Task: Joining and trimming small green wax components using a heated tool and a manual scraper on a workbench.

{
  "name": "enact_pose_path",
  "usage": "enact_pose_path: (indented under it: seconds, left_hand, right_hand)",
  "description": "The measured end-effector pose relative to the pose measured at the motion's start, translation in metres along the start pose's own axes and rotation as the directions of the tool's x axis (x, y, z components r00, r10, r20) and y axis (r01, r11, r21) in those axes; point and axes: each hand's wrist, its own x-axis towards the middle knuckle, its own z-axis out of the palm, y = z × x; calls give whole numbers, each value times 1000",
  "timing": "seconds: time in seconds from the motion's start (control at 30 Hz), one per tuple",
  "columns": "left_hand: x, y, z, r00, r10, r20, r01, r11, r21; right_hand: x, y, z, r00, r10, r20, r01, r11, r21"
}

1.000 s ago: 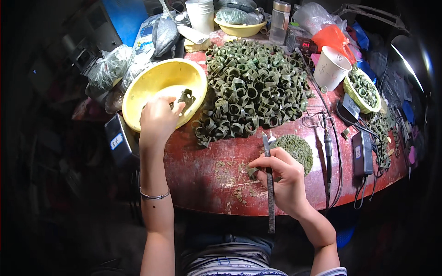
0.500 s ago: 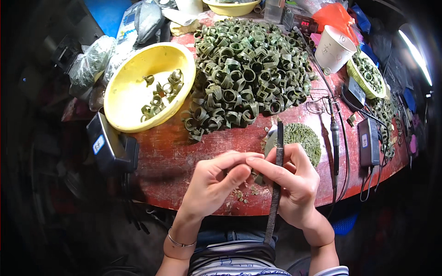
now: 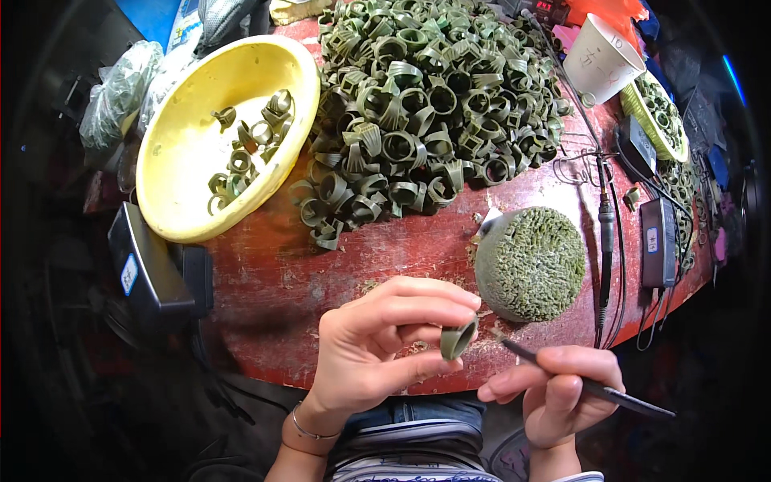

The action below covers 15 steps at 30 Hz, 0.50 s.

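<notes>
A dark green ring is pinched between the thumb and fingers of my left hand, its opening turned toward the right. My right hand grips a slim dark file between thumb and fingers. The file slants, with its far tip just right of the ring and apart from it. Beyond both hands stands a round block with a rough, crumbly green surface. A large heap of similar green rings covers the table's middle behind it.
A yellow basin holding several rings stands at left, behind a black box-like device. On the right are a white cup, a cabled pen-like tool, a dark adapter and a yellow-green basket. The red table curves along its near edge.
My hands have come apart. My right hand moved right and down, and the file swung from upright to slanting. The ring now shows in my left hand. The view has shifted closer.
</notes>
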Motion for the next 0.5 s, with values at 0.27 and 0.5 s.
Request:
enact_pose_path:
  seconds: [0.27, 0.5]
  left_hand:
    - [-3, 0, -7, 989, 114, 94, -117, 993, 27]
    - [-5, 0, -6, 992, 105, 73, -115, 981, 158]
  right_hand:
    - [2, 3, 4, 991, 86, 100, -87, 996, 4]
    - [5, 6, 4, 985, 149, 90, -156, 985, 80]
